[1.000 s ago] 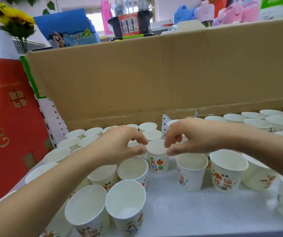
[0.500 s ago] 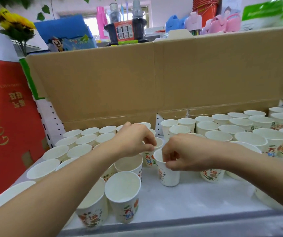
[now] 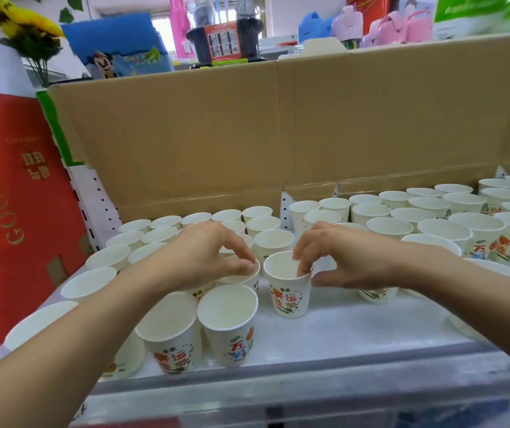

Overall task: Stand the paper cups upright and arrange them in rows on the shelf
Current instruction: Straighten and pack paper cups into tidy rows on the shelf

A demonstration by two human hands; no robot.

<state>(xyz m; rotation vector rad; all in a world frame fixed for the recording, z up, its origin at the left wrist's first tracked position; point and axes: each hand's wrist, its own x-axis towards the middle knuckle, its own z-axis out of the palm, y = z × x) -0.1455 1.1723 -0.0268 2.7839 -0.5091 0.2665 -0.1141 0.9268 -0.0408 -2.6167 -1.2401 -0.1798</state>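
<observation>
At the far left a red box (image 3: 6, 211) is cut off by the frame edge. The left group (image 3: 161, 233) of cups is seen upright in rows on the shelf (image 3: 340, 335), its nearer cups partly hidden by the left forearm. The left hand (image 3: 204, 257) is curled over the left cup (image 3: 255, 281), whose rim is pinched between thumb and forefinger. Most of that cup is covered by the hand, so its print cannot be made out. Just beside it, the middle cup (image 3: 290, 298) is stood upright on the shelf in the gap between the groups. Its rim is pinched by the right hand (image 3: 349, 261), fingertips inside and thumb outside. One cup under the right wrist is hidden but for its lower wall. The right group (image 3: 432, 217) is cut off at the frame edge. Behind, a cardboard wall (image 3: 278, 134) is seen, and the shelf's front lip is blurred.
</observation>
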